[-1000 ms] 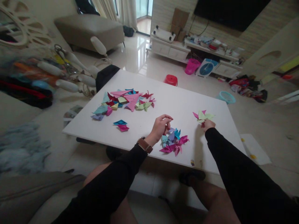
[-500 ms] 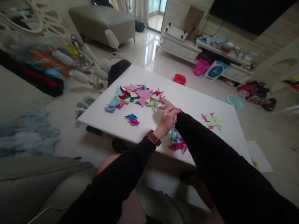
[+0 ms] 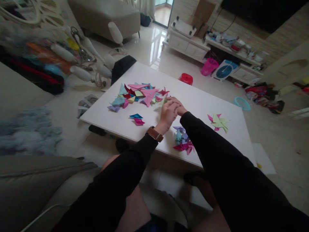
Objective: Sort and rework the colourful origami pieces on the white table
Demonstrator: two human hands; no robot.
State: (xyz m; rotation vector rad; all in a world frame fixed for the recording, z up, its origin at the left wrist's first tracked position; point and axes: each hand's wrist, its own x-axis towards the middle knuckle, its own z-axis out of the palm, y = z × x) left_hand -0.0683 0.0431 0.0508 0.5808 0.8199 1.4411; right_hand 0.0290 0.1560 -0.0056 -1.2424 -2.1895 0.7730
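My left hand [image 3: 167, 114], with a brown-strapped watch on its wrist, lies closed over the fingers and back of my right hand [image 3: 179, 107]. The right hand's fingers stretch forward and left, partly covered by the left. Both hover over the white table beside a pile of folded paper figures [image 3: 148, 93] in pink, red, blue and green. Just at the fingertips is a light green paper figure [image 3: 163, 101], mostly hidden. Nearer me lie a blue folded paper boat [image 3: 136, 116] and a magenta one [image 3: 139, 121].
Purple, teal and magenta paper figures [image 3: 183, 138] lie by the near edge of the white table [image 3: 154, 135], next to my right sleeve. Light green and pink ones [image 3: 219, 122] sit at the right. A red stool [image 3: 186, 78] stands beyond the far edge.
My left hand has slid from the right wrist and cuff onto the right hand's fingers. Both hands now cover more of the light green figure. The view has shifted slightly.
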